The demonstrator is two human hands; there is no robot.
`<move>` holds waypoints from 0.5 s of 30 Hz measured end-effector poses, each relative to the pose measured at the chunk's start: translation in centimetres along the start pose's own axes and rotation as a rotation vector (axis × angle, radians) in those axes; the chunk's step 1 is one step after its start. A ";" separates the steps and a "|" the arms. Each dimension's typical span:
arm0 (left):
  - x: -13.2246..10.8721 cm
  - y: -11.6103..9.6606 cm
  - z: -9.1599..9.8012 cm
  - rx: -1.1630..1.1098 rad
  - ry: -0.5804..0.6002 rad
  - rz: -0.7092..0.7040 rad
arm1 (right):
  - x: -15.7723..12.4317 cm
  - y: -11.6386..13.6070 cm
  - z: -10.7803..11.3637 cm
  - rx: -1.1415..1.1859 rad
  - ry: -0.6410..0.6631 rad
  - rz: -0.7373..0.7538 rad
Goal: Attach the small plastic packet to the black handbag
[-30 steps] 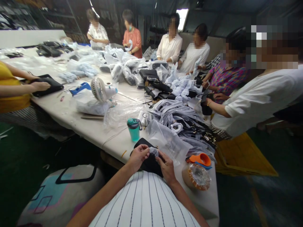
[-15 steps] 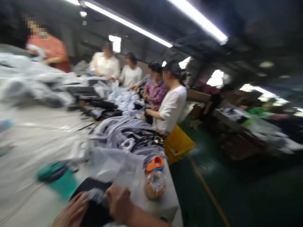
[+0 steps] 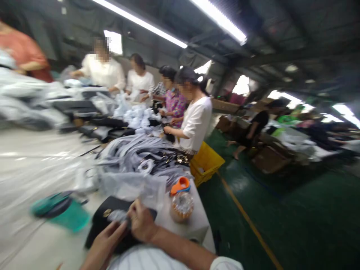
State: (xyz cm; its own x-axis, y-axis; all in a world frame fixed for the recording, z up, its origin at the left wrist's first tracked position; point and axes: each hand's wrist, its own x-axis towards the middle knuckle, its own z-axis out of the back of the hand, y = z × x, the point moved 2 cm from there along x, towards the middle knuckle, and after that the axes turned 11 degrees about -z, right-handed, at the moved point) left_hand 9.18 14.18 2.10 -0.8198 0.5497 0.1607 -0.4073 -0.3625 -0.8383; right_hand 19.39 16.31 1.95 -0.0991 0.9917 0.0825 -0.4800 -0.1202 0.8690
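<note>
My left hand [image 3: 105, 240] and my right hand [image 3: 140, 221] meet over a black bag [image 3: 107, 215] lying at the near edge of the white table [image 3: 36, 165]. Between the fingers of both hands is a small wad of clear wrapping [image 3: 119, 216] pressed against the bag, by its gold fitting. The picture is blurred, so the exact grip is hard to read. A clear plastic bag [image 3: 132, 185] lies just beyond the black bag.
A teal bottle [image 3: 60, 212] stands left of the bag. An orange tape dispenser [image 3: 180, 185] and a tape roll [image 3: 182, 206] sit at the table corner. Grey wrapped straps [image 3: 135, 153] pile further back. Several people work along the table; a yellow crate [image 3: 206, 163] sits on the green floor.
The view has swung up and to the right, from the table to the hall beyond. My hands stay on the black bag and the wrapping.
</note>
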 end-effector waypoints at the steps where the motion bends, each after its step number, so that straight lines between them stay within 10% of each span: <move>1: 0.7 2.3 2.5 0.022 -0.011 0.038 | -0.1 0.1 0.2 0.055 0.063 -0.018; 5: 1.8 5.9 8.3 -0.168 0.186 0.156 | 1.9 -0.5 -0.2 0.203 0.249 -0.071; 11: 0.2 2.4 2.7 -0.825 0.859 0.142 | 2.9 0.1 -0.1 0.218 0.326 -0.014; 15: -0.1 2.6 1.1 -0.854 0.956 0.042 | 2.6 0.9 -0.5 0.250 0.347 -0.028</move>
State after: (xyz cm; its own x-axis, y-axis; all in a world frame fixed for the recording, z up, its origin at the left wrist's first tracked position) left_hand 7.78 12.34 0.48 -0.0677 0.9976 -0.0120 0.2890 0.0081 -0.9573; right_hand 18.22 18.71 2.70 -0.3974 0.9146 -0.0749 -0.2646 -0.0360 0.9637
